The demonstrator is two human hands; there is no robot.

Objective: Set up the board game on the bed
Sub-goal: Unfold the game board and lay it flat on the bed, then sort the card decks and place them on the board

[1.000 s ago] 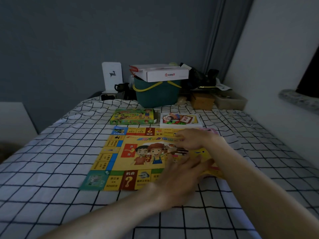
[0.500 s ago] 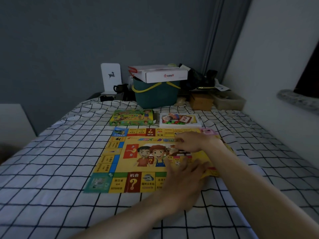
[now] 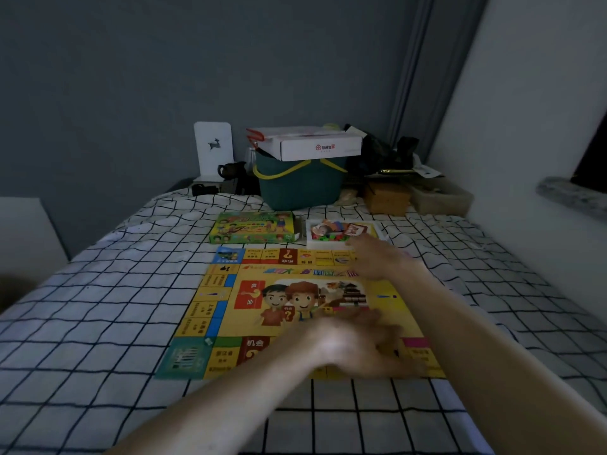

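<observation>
Head camera, looking forward and down along a bed covered in a white sheet with a black grid pattern. The room is dim.

A colourful game board lies unfolded and flat on the bed, in the middle of the view. It is mostly yellow, with a border of small squares and two cartoon children printed at its centre. Just beyond its far edge sit the green game box on the left and, beside it on the right, a white tray of game pieces holding cards and small coloured bits. Behind these, at the head of the bed, stand a dark green basket with a white carton on top and other clutter.

Both bare arms reach in from the bottom of the view. The left hand rests palm down on the near right part of the board, fingers spread and flat; it is motion-blurred, so I cannot tell how firmly it presses. The right hand is stretched out over the board's far right corner, palm down, its fingertips at the near edge of the tray. Its fingers look loosely extended and seem to pinch nothing, though the blur leaves that unsure.

The step in hand appears to be settling the board flat and turning to the pieces. The next move likely calls for the right hand to lift cards or tokens out of the tray and lay them onto the board.
</observation>
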